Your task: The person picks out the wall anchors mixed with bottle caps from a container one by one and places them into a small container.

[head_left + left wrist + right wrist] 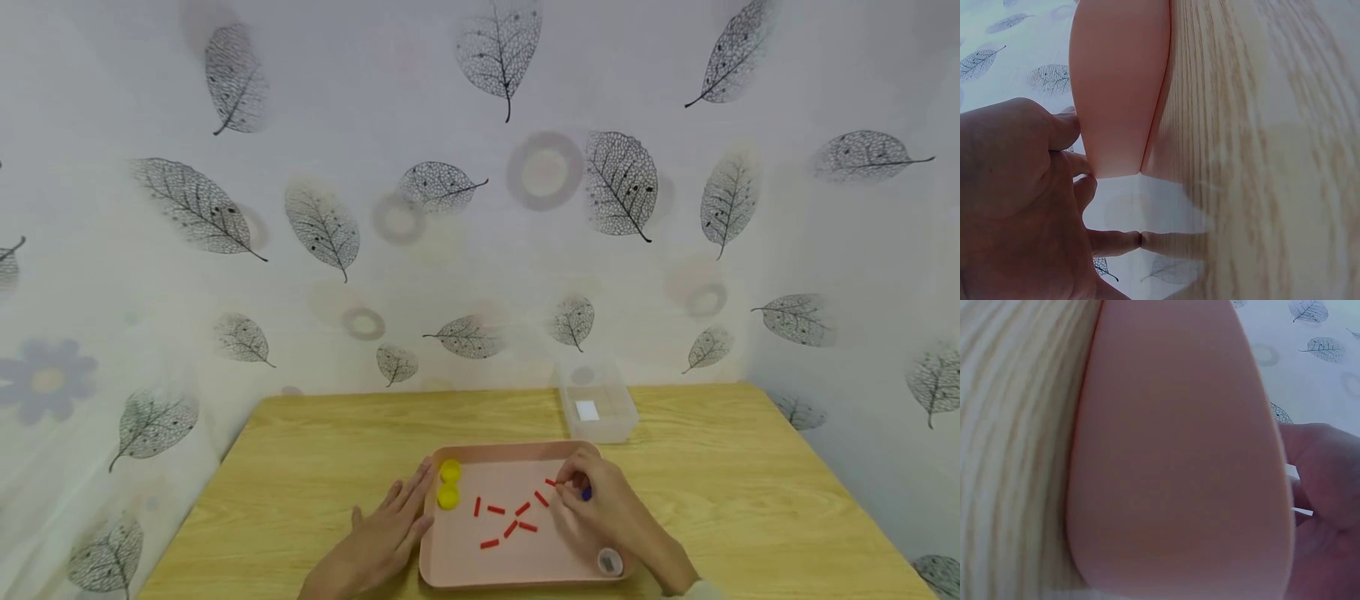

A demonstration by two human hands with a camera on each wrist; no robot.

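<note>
A pink tray [525, 562] lies on the table, bearing several short red sticks [489, 544] laid out in a loose zigzag. Two round yellow pieces [448, 497] sit one behind the other along its left side. My right hand [600, 500], over the tray's right side, pinches a small red stick [551, 482] at the far end of the pattern. A dark blue piece [587, 493] shows beside this hand, partly covered by it. My left hand [382, 533] rests with extended fingers against the tray's left rim; in the left wrist view, its fingers [1116, 242] reach past the tray wall [1119, 87].
A small round clear container [610, 562] sits in the tray's near right corner. Behind the tray stands a clear plastic box [611, 427] with a white label. The wooden table [337, 442] meets a leaf-patterned wall covering [465, 250] at its far edge.
</note>
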